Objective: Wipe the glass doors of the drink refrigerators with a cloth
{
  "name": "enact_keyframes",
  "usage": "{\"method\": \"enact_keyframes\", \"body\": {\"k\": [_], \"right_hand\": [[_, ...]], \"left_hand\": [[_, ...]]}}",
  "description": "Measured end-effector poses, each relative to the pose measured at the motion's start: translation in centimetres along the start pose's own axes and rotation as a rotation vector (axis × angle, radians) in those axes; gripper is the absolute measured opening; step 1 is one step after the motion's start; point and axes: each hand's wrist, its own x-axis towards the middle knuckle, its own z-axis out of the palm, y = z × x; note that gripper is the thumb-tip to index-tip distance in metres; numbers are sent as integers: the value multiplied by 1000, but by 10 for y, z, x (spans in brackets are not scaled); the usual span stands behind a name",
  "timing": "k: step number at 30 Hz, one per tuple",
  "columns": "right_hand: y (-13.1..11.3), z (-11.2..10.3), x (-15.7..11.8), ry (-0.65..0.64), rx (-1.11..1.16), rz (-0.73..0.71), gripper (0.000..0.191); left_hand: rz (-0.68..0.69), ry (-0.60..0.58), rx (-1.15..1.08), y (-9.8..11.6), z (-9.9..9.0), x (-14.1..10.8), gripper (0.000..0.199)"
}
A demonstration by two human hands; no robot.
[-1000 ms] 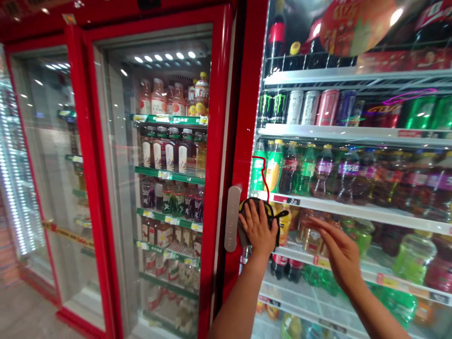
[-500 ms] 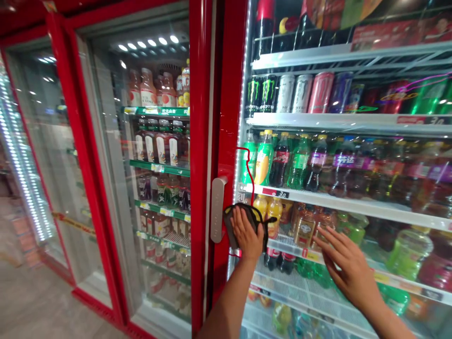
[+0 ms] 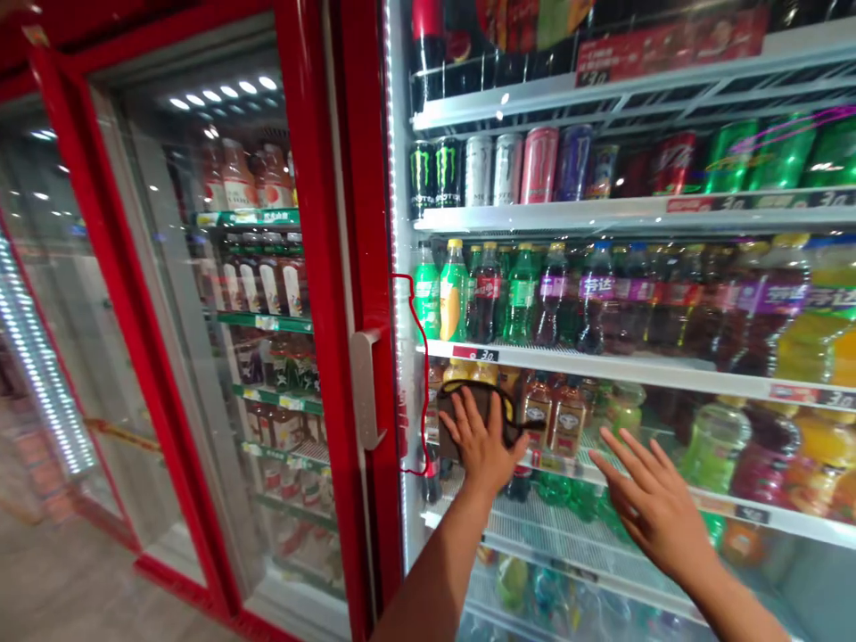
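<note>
My left hand lies flat with spread fingers over a dark grey pad, holding it up at the glass of the right-hand cooler door. The pad has black and yellow edging and a short black strap or cord sticking out to the right; its exact kind is unclear. My right hand is open, fingers apart, in front of the same glass, holding nothing. Whether its fingertips touch the glass I cannot tell. A thin red outline runs down the glass left of the pad.
A grey door handle sticks out from the red frame left of my left hand. Behind the glass are shelves with bottled drinks and cans. Another drinks cooler stands to the left, above a grey floor.
The view has swung right, so the cooler appears farther left. My left hand and the pad have moved right across the glass, away from the handle. My right hand stays open before the glass.
</note>
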Motion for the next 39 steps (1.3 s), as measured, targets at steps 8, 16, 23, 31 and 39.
{"method": "enact_keyframes", "body": {"k": [8,16,23,31,39], "right_hand": [[33,-4,-47,-105,-6,-78,65],[44,-6,-76,-83,-30,30,77],[63,-26,-113,-166,-148,32,75],[69,-32,-130,-248,-134,172,84],[106,-59,-171,-342,-37,171,89]], "left_hand": [[-135,43,127,-54,1,-44,77],[14,146,41,82,14,27,79],[930,-6,-84,18,3,-24,52],[397,12,-75,125,27,18,69],[1244,-323,-232,112,35,-13,55]]}}
